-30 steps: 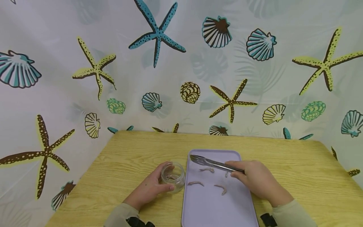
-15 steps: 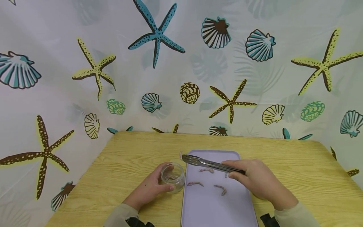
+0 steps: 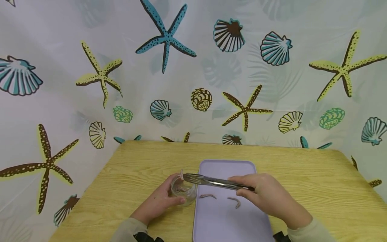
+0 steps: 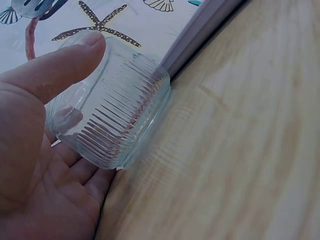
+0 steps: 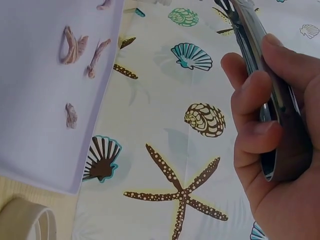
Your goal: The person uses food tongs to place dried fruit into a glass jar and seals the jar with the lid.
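My left hand [image 3: 161,198] grips a clear glass jar [image 3: 189,197] upright on the table, thumb and fingers around its sides; pinkish-brown pieces [image 3: 181,190] lie inside. Ridges run down the jar's wall in the left wrist view. My right hand [image 3: 267,196] holds metal tongs [image 3: 216,182] by the handle end. Their tips overlap the jar's mouth in the head view. A thin, shrivelled pinkish strip [image 4: 31,39] hangs from the tips. On the lilac tray [image 3: 229,225] lie similar curled strips [image 3: 234,202], several of them seen in the right wrist view.
The tray stands just right of the jar on a wood-grain table [image 3: 145,158]. Near the tray's corner is a cream-coloured round object [image 5: 27,220], hidden in the head view. A cloth printed with starfish and shells [image 3: 202,99] rises behind and beside the table.
My right hand has moved the tongs left, from over the tray to the jar's mouth, carrying the strip. The left hand and jar have stayed in place.
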Available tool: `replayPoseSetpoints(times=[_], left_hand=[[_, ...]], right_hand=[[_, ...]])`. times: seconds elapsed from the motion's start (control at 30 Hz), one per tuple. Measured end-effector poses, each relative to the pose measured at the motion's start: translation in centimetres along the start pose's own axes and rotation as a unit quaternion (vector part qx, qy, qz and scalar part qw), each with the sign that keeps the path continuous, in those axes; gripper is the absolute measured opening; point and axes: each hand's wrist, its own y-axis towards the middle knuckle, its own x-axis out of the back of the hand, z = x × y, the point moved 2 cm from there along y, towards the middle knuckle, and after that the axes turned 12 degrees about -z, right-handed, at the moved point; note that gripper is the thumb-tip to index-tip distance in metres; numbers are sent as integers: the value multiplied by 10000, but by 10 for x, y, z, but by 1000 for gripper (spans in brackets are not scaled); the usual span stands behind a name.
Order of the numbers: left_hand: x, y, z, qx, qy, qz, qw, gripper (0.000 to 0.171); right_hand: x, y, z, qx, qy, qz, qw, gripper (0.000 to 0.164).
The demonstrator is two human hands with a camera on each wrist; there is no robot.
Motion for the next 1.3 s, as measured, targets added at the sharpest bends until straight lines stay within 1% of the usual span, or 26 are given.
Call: replayPoseSetpoints(times=[0.2,0.43,0.53,0.67,0.93,1.3], left_hand=[[0,-1,0,4,23,-4,10000,88],[1,0,1,-69,-22,86,9999,87],[1,1,1,-109,5,98,9999,89],[1,2,2,-84,114,45,9999,90],[1,3,4,-155,215,21,9996,88],[0,2,5,-93,315,-67,9994,88]], right_hand=[[-4,0,0,11,-63,193,9998,41],[-2,-1,-3,31,-36,192,9998,40],[1,-2,-6,-41,-60,234,9997,40],[4,-1,-12,-176,-179,324,9992,41],[8,-4,-25,-322,-375,518,9974,43],[6,-7,-41,-556,-646,1001,9913,39]])
